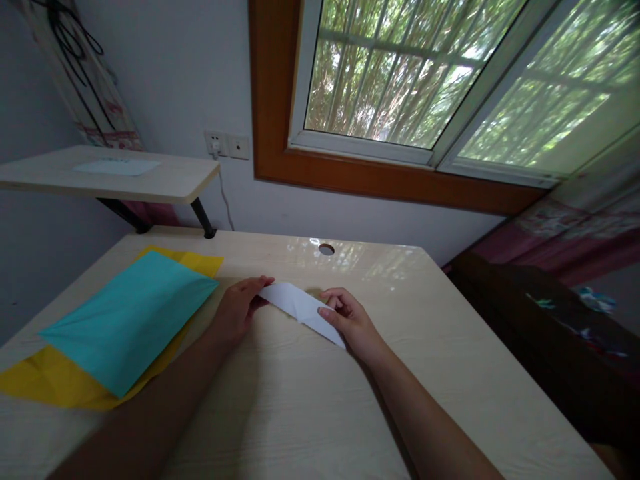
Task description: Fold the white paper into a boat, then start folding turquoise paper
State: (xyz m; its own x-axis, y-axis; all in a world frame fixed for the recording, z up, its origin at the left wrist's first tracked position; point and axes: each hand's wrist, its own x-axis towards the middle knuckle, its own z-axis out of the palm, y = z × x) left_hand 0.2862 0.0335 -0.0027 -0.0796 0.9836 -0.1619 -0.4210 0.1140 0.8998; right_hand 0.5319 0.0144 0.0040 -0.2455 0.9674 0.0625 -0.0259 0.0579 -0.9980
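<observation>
Folded white paper: a narrow, pointed strip of folded white paper (300,307) lies flat near the middle of the pale wooden desk (450,373), slanting from upper left to lower right, with creases showing along its middle.
Left fingers: the fingertips (263,283) press down on the upper-left end of the strip, the fingers stretched out and close together, not curled around anything.
Left hand: the left hand (240,307) rests palm-down on the desk just beside the paper, its forearm running back to the lower left.
Right fingers: the fingers (327,312) are bent, the thumb lying on top of the strip at its lower-right part; whether the other fingers reach under the edge cannot be told.
Right hand: the right hand (350,320) touches the paper's right end.
Nearby sheets: a flat turquoise paper sheet (130,317) lies on top of a larger yellow paper sheet (55,380), left of the left hand and apart from the white strip.
Desk hole: a small round cable hole (326,249) sits beyond the hands, near the far edge.
Behind: a light wooden shelf (165,180) on black brackets, and a wood-framed window (400,87).
</observation>
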